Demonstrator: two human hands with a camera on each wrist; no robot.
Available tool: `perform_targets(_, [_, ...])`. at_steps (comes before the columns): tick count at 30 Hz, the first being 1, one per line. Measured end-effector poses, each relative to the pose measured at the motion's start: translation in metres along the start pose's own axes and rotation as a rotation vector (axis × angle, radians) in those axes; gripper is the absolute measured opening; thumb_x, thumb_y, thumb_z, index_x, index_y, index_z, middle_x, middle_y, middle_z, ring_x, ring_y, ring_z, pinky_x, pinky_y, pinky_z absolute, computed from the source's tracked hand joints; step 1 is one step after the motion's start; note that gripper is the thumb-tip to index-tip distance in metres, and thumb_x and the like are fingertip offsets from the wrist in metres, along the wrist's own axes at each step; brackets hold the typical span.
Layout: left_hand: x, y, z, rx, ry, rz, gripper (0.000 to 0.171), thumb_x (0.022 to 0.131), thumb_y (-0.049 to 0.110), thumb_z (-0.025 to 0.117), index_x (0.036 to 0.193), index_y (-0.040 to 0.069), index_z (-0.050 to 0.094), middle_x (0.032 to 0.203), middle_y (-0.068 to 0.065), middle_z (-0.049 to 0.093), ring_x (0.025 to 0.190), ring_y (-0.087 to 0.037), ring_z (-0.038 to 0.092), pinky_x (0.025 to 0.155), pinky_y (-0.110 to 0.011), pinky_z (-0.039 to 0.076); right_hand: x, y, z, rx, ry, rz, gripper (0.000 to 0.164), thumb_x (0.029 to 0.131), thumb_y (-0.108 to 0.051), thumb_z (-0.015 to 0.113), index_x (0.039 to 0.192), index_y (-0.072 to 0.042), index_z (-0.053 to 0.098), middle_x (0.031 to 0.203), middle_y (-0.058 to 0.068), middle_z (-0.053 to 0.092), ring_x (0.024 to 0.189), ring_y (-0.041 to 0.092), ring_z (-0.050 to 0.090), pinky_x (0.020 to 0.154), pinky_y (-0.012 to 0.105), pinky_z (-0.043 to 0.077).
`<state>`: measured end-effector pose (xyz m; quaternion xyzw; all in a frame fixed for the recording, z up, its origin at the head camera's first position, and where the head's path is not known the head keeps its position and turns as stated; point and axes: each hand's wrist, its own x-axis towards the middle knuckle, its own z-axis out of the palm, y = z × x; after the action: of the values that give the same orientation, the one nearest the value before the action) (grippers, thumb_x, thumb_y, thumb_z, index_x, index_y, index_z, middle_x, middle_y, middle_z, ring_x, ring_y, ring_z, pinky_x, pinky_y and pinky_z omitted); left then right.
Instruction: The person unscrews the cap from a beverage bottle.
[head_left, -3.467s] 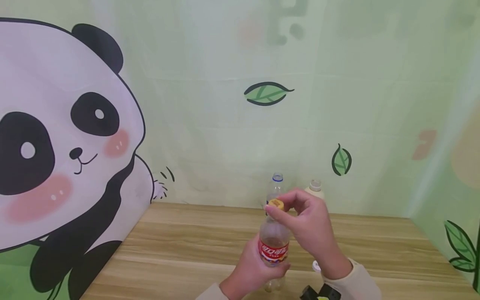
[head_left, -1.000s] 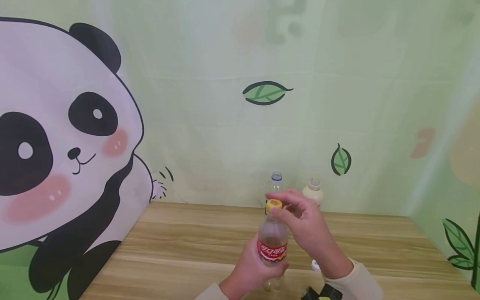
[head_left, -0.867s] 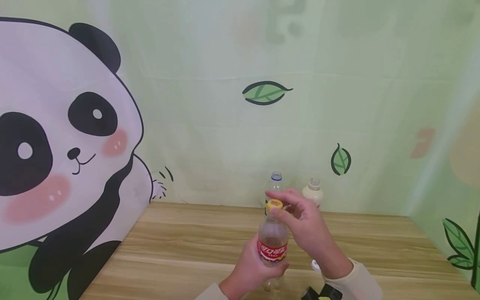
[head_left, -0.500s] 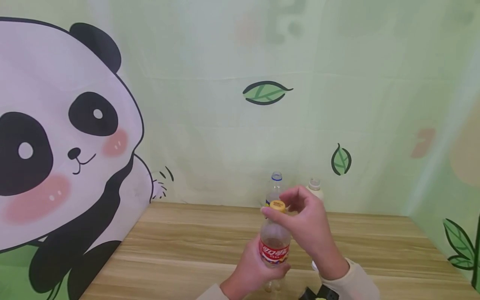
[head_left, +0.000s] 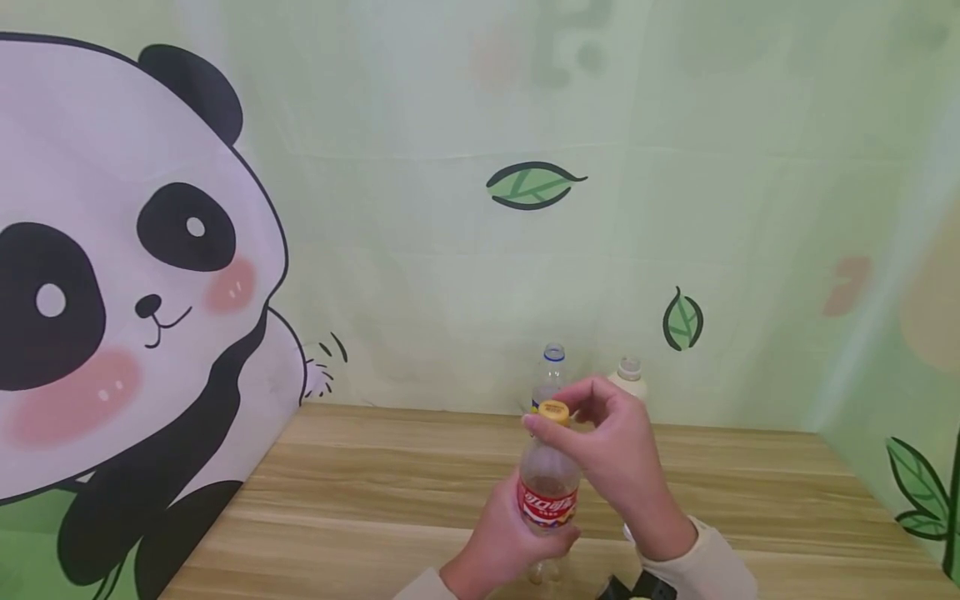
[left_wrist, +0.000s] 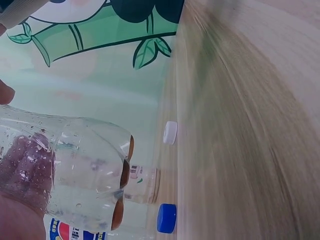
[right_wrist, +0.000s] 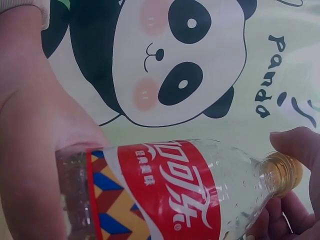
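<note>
My left hand [head_left: 510, 533] grips the lower half of a clear cola bottle [head_left: 547, 504] with a red label. The bottle stands nearly upright, its base off the table in the left wrist view, with a little brown liquid in the lobes of the bottom [left_wrist: 124, 172]. A yellow cap [head_left: 553, 411] sits on its neck. My right hand [head_left: 618, 450] pinches this cap, the thumb on the near side and pointing left, the fingers curled behind. In the right wrist view the cap [right_wrist: 285, 174] lies between thumb and fingers.
Behind my hands stand a clear uncapped bottle [head_left: 553, 371] with a blue neck ring and a cream-coloured uncapped bottle [head_left: 630, 383]. A white cap [left_wrist: 170, 133] and a blue cap [left_wrist: 166, 218] lie on the wooden table [head_left: 375, 475]. A panda-printed backdrop [head_left: 420, 275] rises behind.
Over the last second my right thumb has swung left across the front of the cap, while the fingers have drawn back to the right. My left hand has kept its grip on the bottle.
</note>
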<state>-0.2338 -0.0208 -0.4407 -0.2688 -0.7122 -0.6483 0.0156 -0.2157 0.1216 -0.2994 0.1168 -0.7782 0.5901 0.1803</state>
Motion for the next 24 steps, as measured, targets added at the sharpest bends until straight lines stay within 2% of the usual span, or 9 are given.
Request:
perform_targets(9, [0.0007, 0.0011, -0.0006, 0.007, 0.021, 0.017, 0.059, 0.077, 0.013, 0.087, 0.126, 0.015, 0.055, 0.109, -0.002, 0.069, 0.096, -0.009, 0.067, 0.091, -0.026, 0.056, 0.0013, 0.0047, -0.0019, 0.048, -0.075, -0.038, 0.027, 0.082, -0.018, 0.086, 0.105, -0.008, 0.076, 0.101, 0.004, 0.075, 0.088, 0.015, 0.067, 0.081, 0.025, 0.053])
perform_targets(17, [0.0015, 0.0053, -0.0012, 0.006, 0.022, 0.008, 0.058, 0.077, 0.013, 0.087, 0.126, 0.014, 0.057, 0.110, -0.003, 0.070, 0.097, -0.009, 0.067, 0.092, -0.026, 0.055, -0.0009, 0.0060, -0.0032, 0.103, -0.131, -0.040, 0.027, 0.090, -0.014, 0.077, 0.116, -0.004, 0.074, 0.102, -0.003, 0.071, 0.087, 0.014, 0.064, 0.073, 0.025, 0.055])
perform_targets(24, [0.0015, 0.0026, -0.0015, -0.010, 0.010, -0.002, 0.059, 0.077, 0.013, 0.086, 0.127, 0.018, 0.055, 0.112, 0.000, 0.069, 0.098, -0.011, 0.067, 0.092, -0.027, 0.056, -0.0026, 0.0083, -0.0019, 0.086, -0.176, -0.078, 0.030, 0.094, -0.016, 0.073, 0.123, -0.008, 0.072, 0.116, 0.007, 0.068, 0.094, 0.017, 0.063, 0.080, 0.027, 0.055])
